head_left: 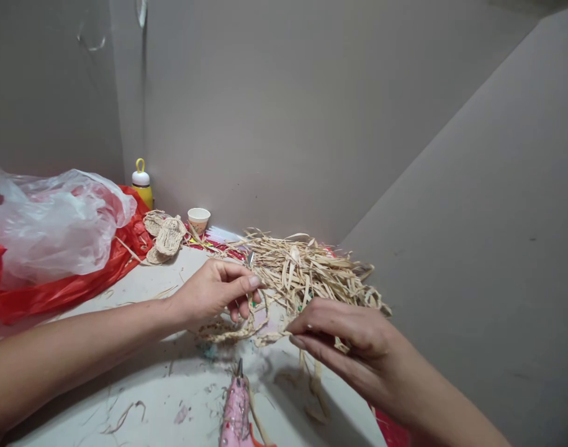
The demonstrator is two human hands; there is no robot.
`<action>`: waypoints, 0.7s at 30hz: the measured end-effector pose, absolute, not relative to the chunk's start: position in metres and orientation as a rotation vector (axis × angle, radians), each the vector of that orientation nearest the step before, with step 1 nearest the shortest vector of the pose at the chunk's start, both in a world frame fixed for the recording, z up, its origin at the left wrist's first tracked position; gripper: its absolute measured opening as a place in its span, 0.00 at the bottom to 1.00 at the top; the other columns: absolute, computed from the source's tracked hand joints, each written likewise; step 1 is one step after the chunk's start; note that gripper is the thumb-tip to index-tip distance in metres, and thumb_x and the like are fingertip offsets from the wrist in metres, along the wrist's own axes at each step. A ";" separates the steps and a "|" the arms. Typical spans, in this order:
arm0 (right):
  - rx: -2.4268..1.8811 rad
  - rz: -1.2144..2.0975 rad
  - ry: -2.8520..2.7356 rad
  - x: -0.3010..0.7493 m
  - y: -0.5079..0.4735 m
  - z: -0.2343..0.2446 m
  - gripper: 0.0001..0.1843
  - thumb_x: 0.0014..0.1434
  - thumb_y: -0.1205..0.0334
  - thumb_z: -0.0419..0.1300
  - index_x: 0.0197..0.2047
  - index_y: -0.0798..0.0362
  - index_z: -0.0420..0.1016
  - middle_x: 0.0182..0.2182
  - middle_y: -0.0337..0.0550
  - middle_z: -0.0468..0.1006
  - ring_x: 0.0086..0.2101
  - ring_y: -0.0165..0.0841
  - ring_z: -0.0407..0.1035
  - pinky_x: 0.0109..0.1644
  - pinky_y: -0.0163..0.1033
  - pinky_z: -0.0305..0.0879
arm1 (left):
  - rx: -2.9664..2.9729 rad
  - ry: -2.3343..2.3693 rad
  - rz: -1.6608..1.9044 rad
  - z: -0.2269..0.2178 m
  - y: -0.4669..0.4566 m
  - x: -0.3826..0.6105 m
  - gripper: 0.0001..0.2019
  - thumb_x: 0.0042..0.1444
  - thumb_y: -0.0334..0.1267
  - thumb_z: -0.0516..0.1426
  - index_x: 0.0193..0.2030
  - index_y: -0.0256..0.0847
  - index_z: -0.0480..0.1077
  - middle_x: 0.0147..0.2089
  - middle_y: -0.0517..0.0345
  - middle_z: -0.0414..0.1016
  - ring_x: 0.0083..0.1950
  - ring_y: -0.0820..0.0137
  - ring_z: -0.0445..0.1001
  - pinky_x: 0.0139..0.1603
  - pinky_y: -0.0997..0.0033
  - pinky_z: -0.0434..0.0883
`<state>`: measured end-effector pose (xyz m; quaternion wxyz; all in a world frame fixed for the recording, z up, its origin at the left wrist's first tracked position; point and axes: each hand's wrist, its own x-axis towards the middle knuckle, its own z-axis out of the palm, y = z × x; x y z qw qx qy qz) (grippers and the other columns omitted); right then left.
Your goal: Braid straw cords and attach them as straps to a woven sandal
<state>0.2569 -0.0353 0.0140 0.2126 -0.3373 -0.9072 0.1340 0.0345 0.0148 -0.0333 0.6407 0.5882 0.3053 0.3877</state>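
A thin braid of dry straw [234,335] curves over the white table between my two hands. My left hand [225,288] is closed with thumb against fingers, and part of the braid loops down from it. Pinched between the thumb and fingertips of my right hand [349,338] is an end of the braid, with loose strands hanging below. Just in front of the braid lies a pink glue gun [237,410], its metal nozzle pointing away from me and its orange trigger partly in view. Behind my hands spreads a heap of loose straw strips [306,267].
At the left, a clear plastic bag [64,223] rests on a red bag [92,285]. Woven straw pieces [167,239], a paper cup [198,218] and a yellow bottle [144,192] stand along the back. Grey walls [265,124] close in behind and right. Scraps litter the table [157,391].
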 end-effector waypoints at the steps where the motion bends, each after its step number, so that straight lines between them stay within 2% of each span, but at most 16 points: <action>1: -0.946 0.398 -2.529 0.256 -0.036 0.014 0.09 0.65 0.65 0.55 0.34 0.51 0.75 0.26 0.40 0.75 0.26 0.29 0.70 0.29 0.34 0.66 | 1.342 0.687 0.867 -0.033 0.014 0.035 0.15 0.53 0.49 0.61 0.29 0.35 0.72 0.22 0.62 0.71 0.21 0.78 0.67 0.22 0.77 0.64; 4: -0.970 0.451 -2.520 0.256 -0.037 0.017 0.09 0.64 0.65 0.56 0.32 0.51 0.74 0.25 0.39 0.74 0.25 0.29 0.68 0.29 0.33 0.66 | 1.346 0.697 0.867 -0.032 0.012 0.035 0.13 0.51 0.46 0.63 0.31 0.36 0.72 0.26 0.63 0.71 0.21 0.80 0.63 0.20 0.78 0.59; 7: -0.957 0.541 -2.570 0.262 -0.041 0.023 0.08 0.63 0.66 0.57 0.33 0.50 0.75 0.26 0.38 0.75 0.26 0.28 0.69 0.29 0.32 0.67 | 1.364 0.733 0.926 -0.032 0.013 0.036 0.13 0.53 0.46 0.61 0.31 0.36 0.70 0.24 0.65 0.67 0.20 0.81 0.59 0.20 0.78 0.56; 10: -0.979 0.603 -2.650 0.269 -0.043 0.027 0.02 0.60 0.62 0.62 0.36 0.49 0.78 0.27 0.39 0.78 0.27 0.30 0.71 0.30 0.33 0.68 | 1.362 0.774 0.998 -0.030 0.012 0.036 0.13 0.53 0.45 0.60 0.30 0.36 0.69 0.22 0.66 0.65 0.20 0.80 0.58 0.21 0.78 0.55; 14: -1.177 0.402 -2.337 0.268 -0.037 0.020 0.09 0.59 0.55 0.62 0.34 0.50 0.79 0.23 0.39 0.75 0.23 0.31 0.68 0.25 0.34 0.65 | 1.379 0.754 1.001 -0.028 0.008 0.037 0.10 0.53 0.42 0.61 0.31 0.36 0.70 0.22 0.67 0.64 0.21 0.80 0.57 0.22 0.78 0.56; 16: -1.242 0.292 -2.113 0.261 -0.031 0.013 0.11 0.59 0.54 0.62 0.41 0.50 0.79 0.20 0.36 0.70 0.21 0.30 0.64 0.23 0.34 0.61 | 1.423 0.714 1.009 -0.029 0.004 0.038 0.09 0.54 0.40 0.60 0.32 0.36 0.71 0.24 0.65 0.65 0.23 0.79 0.58 0.24 0.78 0.57; 18: -1.235 0.350 -2.082 0.253 -0.027 0.006 0.14 0.59 0.55 0.62 0.46 0.51 0.78 0.21 0.36 0.69 0.21 0.30 0.63 0.24 0.34 0.61 | 1.475 0.692 1.025 -0.030 0.001 0.039 0.07 0.55 0.39 0.60 0.33 0.36 0.72 0.26 0.64 0.67 0.25 0.78 0.60 0.26 0.77 0.58; 20: -1.202 0.465 -2.163 0.247 -0.025 0.002 0.09 0.61 0.57 0.59 0.37 0.51 0.79 0.22 0.38 0.71 0.24 0.30 0.65 0.27 0.35 0.62 | 1.506 0.691 1.033 -0.032 -0.001 0.039 0.07 0.55 0.38 0.60 0.34 0.36 0.73 0.27 0.63 0.68 0.26 0.78 0.61 0.27 0.77 0.59; 21: -1.188 0.504 -2.192 0.245 -0.024 0.000 0.11 0.62 0.58 0.58 0.32 0.52 0.78 0.23 0.38 0.72 0.25 0.30 0.65 0.29 0.35 0.62 | 1.509 0.692 1.030 -0.032 -0.002 0.040 0.07 0.55 0.38 0.60 0.34 0.36 0.73 0.26 0.64 0.67 0.26 0.78 0.61 0.27 0.77 0.59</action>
